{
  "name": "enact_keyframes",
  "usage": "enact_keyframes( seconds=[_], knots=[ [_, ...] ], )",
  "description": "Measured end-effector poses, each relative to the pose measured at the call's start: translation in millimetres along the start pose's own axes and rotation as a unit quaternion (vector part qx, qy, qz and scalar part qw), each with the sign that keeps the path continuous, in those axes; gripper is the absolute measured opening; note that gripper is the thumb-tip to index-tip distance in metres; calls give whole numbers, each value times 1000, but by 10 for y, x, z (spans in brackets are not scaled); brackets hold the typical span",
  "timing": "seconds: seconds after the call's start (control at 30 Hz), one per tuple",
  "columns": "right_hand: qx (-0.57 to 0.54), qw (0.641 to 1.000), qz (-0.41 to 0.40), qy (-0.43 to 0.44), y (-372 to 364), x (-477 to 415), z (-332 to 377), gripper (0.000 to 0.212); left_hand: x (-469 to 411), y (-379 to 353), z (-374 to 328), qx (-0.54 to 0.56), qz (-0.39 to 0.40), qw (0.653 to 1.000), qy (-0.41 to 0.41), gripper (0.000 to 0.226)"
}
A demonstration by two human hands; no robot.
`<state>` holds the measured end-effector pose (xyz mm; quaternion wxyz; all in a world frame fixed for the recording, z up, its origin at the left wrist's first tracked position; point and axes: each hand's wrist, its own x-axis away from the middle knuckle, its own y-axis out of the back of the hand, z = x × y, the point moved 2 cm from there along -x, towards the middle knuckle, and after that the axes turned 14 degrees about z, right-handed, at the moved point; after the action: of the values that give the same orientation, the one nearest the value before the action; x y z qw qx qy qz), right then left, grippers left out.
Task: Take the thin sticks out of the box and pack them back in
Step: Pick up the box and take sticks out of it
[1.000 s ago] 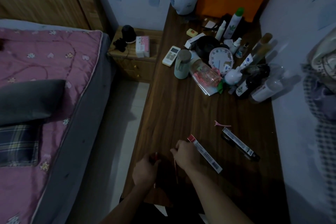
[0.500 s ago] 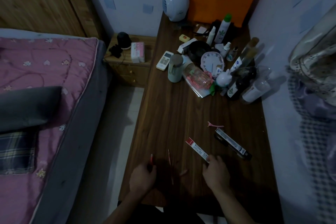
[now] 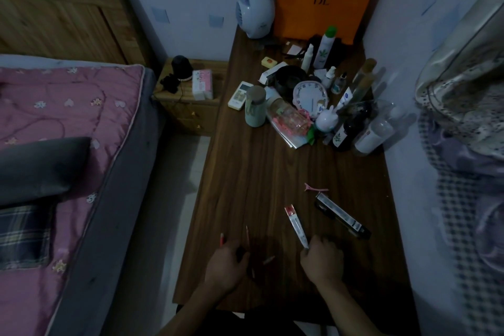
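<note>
A slim white box with a red end (image 3: 296,225) lies slanted on the dark wooden table (image 3: 261,172). My right hand (image 3: 321,259) grips its near end with curled fingers. Thin reddish sticks lie near the front edge: one long stick (image 3: 248,237) beside my left hand, a short piece (image 3: 268,260) between my hands, another (image 3: 222,239) poking out past my left hand. My left hand (image 3: 226,264) is curled over the sticks and appears to hold one; the grip is dim and partly hidden.
A second long black-and-white box (image 3: 342,215) and a pink hair clip (image 3: 315,188) lie to the right. Bottles, a clock (image 3: 311,97), a cup (image 3: 255,106) and a remote crowd the far half. A bed (image 3: 68,144) stands left, a wall right.
My right hand left the sticks, moved right and took hold of the white box's near end. The box has turned steeper. My left hand stayed by the sticks.
</note>
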<state>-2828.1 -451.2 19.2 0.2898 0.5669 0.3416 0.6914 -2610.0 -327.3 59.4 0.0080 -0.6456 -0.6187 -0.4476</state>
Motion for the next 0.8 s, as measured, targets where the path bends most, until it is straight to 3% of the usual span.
enact_keyframes(
  seconds=[0.1,0.2,0.3,0.37,0.47,0.67,0.8],
  knots=[
    [-85,996,19,9,-27,64,-31,9,50,23,-111,-3,-12,1000,-17,5],
    [-191,980,36,49,41,166,-39,29,124,45,-248,-29,-18,998,-52,11],
    [-240,965,52,96,169,314,-24,28,227,66,-428,-139,-36,986,-90,40],
    [-271,953,80,110,243,410,-8,20,291,81,-568,-215,-72,965,-136,42],
    [-362,915,145,102,361,523,47,19,380,140,-775,-247,-110,942,-196,30],
    [-529,815,198,126,776,854,250,18,486,202,-970,-291,-108,911,-273,41],
    [-554,785,225,164,1019,1059,372,39,590,319,-1067,-293,-110,911,-267,39]
  ],
)
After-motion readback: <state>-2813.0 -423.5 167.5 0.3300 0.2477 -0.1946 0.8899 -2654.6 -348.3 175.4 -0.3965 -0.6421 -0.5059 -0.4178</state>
